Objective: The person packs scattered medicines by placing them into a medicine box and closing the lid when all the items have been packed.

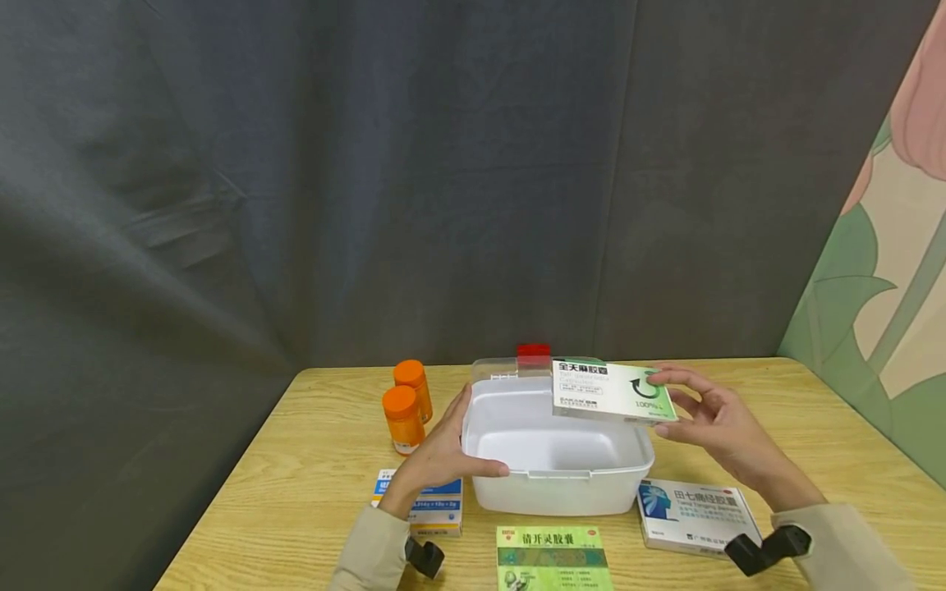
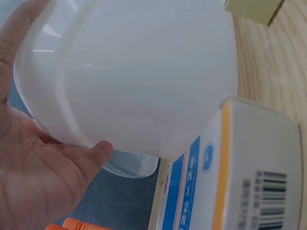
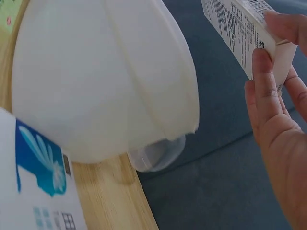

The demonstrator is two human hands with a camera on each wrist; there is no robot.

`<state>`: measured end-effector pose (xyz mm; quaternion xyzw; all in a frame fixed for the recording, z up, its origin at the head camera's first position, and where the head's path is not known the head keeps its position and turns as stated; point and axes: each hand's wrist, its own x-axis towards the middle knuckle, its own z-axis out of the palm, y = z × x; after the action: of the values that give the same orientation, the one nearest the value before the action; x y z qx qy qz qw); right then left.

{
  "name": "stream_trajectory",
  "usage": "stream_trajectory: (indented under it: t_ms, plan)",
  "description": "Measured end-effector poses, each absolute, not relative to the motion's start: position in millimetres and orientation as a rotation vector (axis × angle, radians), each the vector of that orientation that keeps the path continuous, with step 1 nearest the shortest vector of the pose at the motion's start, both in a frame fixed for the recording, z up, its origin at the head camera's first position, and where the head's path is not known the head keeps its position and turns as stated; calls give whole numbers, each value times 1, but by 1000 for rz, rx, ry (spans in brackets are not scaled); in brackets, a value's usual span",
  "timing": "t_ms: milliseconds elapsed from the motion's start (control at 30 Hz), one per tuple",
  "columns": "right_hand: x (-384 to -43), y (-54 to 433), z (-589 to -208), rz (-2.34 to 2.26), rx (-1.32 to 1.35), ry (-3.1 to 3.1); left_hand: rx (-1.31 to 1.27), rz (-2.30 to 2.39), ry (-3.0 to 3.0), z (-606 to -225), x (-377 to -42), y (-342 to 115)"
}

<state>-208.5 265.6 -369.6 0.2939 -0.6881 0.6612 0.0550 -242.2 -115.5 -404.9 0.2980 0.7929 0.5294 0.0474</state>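
A white plastic container [image 1: 562, 495] stands on the table, its inside bare where it shows. At its left end my left hand [image 1: 443, 454] grips the rim, thumb along the front edge and fingers round the left side. My right hand [image 1: 717, 423] pinches a white and green medicine box [image 1: 609, 392] by its right end, between thumb and fingers. This box is tilted above the back right part of the container and hides some of its rim. In the right wrist view the printed side of the medicine box [image 3: 235, 31] shows, raised apart from the container.
Two orange bottles [image 1: 403, 414] stand left of the container. A blue and white box [image 1: 436, 509] lies by my left wrist, a green box [image 1: 550, 560] in front, and a white and blue box [image 1: 698, 517] at right. Behind is a clear lid [image 1: 493, 368] with a red latch [image 1: 534, 353].
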Motion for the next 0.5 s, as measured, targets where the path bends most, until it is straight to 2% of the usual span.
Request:
stream_trajectory:
  t_ms: [500]
  plan:
    - [-209, 235, -368, 1976, 884, -2150, 831, 1574, 2471, -403, -240, -117]
